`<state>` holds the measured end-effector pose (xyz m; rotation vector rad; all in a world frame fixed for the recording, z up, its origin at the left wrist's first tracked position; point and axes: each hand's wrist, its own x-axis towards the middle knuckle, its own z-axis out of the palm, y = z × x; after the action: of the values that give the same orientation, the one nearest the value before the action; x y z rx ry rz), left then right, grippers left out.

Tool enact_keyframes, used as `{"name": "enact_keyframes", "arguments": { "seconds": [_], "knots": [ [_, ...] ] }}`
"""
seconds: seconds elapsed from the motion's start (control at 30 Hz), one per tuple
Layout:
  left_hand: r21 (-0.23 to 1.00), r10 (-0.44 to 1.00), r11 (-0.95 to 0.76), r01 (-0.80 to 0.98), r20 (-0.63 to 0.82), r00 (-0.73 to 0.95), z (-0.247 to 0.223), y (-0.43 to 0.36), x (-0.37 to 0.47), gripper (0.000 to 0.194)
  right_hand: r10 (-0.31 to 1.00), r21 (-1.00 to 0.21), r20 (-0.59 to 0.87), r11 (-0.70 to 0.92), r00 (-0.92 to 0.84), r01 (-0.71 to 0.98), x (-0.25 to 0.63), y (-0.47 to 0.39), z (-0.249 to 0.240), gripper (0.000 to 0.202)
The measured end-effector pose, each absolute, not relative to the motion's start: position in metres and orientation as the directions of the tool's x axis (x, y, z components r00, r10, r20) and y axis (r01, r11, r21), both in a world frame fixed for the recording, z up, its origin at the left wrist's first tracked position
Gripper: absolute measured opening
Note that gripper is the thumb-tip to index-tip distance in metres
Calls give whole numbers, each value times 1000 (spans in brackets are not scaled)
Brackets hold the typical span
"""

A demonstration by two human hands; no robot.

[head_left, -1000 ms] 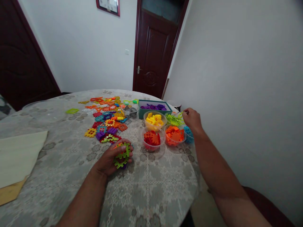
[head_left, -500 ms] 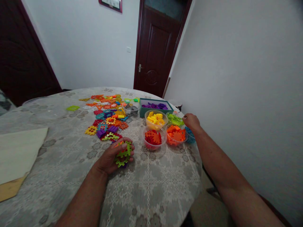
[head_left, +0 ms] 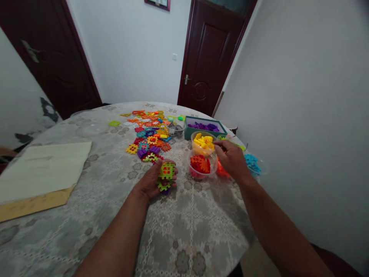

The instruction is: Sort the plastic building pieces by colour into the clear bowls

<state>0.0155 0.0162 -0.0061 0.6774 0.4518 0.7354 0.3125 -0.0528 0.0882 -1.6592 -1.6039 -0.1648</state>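
Observation:
My left hand (head_left: 152,180) is closed around a small stack of plastic pieces, with green square pieces (head_left: 166,170) on top and bits of orange and purple below. My right hand (head_left: 230,156) hovers over the bowls, its fingers pressed together near the yellow pieces (head_left: 203,141); nothing can be made out between them. In front of it stands a clear bowl of red pieces (head_left: 200,164). The orange pieces (head_left: 222,169) and the green pieces (head_left: 240,146) are partly hidden by this hand. Blue pieces (head_left: 253,163) fill a bowl at the right.
A loose pile of mixed pieces (head_left: 152,140) lies mid-table. Behind the bowls are a teal box (head_left: 188,132) with purple pieces and a bowl of grey pieces (head_left: 175,127). A pale sheet (head_left: 43,167) over a brown board (head_left: 37,203) lies at the left.
My right hand has moved left from the green bowl to above the orange and yellow bowls. The view has turned left, so the table's things appear further right. My left hand still holds its stack.

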Motion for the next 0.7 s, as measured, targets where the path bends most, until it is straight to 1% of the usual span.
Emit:
{"name": "enact_keyframes", "arguments": {
  "seconds": [0.07,0.13,0.2,0.27,0.33,0.37,0.43,0.53,0.6,0.7],
  "knots": [
    [690,730,551,-469,-126,672,-8,16,16,64,824,-475,564,274,50,836,269,-64,81,23],
    [677,727,556,-482,-116,677,-10,16,16,66,849,-487,522,376,-83,788,231,-71,73,25],
    [659,735,558,-504,-110,669,-13,17,17,66,859,-498,478,436,-181,750,205,-73,65,36],
    [635,748,559,-533,-110,654,-15,18,18,63,865,-493,443,455,-237,741,188,-71,57,51],
    [614,759,561,-556,-114,641,-15,19,20,61,874,-470,416,443,-251,763,180,-68,50,58],
    [609,762,561,-560,-116,637,-15,19,21,60,878,-459,411,431,-244,777,177,-66,48,57],
    [611,765,559,-561,-119,633,-13,19,22,59,882,-454,416,413,-222,790,175,-65,45,49],
    [631,763,555,-543,-125,635,-10,19,21,58,877,-482,432,421,-209,768,178,-67,46,38],
    [646,759,553,-525,-131,638,-9,19,19,58,863,-476,473,420,-178,773,187,-68,51,34],
    [672,753,550,-496,-143,642,-7,21,15,61,811,-378,579,357,-83,854,220,-68,67,30]
  ]
}}
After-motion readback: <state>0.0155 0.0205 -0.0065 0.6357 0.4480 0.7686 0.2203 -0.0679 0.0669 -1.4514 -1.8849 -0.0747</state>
